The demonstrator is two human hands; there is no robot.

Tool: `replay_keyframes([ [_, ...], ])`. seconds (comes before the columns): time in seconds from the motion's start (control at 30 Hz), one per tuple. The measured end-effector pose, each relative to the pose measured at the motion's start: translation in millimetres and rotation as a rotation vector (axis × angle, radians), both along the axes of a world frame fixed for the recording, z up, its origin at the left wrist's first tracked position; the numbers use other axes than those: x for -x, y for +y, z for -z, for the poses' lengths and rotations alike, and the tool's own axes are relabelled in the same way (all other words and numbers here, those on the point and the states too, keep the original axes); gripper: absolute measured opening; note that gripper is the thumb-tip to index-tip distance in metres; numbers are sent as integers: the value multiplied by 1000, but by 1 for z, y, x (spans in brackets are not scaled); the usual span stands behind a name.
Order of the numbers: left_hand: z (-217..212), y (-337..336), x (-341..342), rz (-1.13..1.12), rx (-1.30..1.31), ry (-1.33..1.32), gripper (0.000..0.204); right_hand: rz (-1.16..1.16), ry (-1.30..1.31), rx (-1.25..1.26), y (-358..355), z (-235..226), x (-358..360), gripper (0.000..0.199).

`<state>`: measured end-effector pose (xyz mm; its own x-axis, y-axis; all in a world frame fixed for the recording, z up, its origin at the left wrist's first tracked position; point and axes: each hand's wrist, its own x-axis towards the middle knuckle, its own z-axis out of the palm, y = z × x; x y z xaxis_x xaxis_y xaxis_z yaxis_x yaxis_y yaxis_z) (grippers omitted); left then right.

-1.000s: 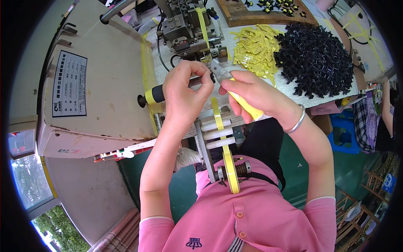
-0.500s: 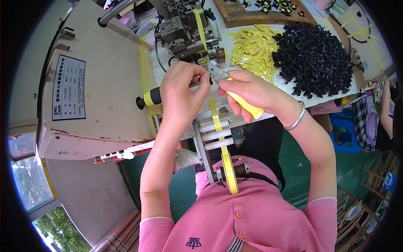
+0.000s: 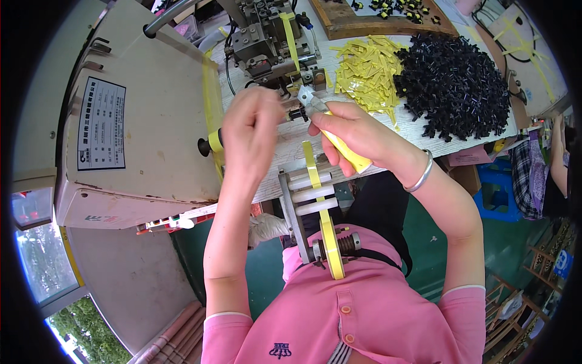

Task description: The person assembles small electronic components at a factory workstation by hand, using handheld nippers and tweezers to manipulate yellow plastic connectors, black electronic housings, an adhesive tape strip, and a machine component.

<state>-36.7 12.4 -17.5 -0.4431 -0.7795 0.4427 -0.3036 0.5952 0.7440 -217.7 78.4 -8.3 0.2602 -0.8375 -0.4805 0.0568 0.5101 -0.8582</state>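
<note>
So the right hand (image 3: 357,130) is wrapped tight around a yellow-handled tool (image 3: 339,148), its metal tip (image 3: 305,97) pointing at a small dark part (image 3: 295,113) just in front of the machine head (image 3: 267,36). The left hand (image 3: 254,130) is bunched up with fingers pressed together, pinching that part I think, hard to see though. Yellow tape strip (image 3: 315,182) runs down below the hands. Yellow scraps (image 3: 370,67) and black pieces (image 3: 461,85) are piled on the tabletop (image 3: 291,136).
</note>
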Motion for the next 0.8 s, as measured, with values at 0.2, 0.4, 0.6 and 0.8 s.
replay_keyframes([
  [0.2,4,13,5,2,164,-126,15,9,-8,0,1,-1,0,37],
  [0.4,11,10,6,4,272,-247,16,21,-12,-7,1,-1,1,37],
  [0.6,8,12,2,-15,258,-253,16,54,3,31,6,-9,0,32],
  [0.8,-10,21,-7,-59,340,-161,19,360,91,392,24,13,15,18],
])
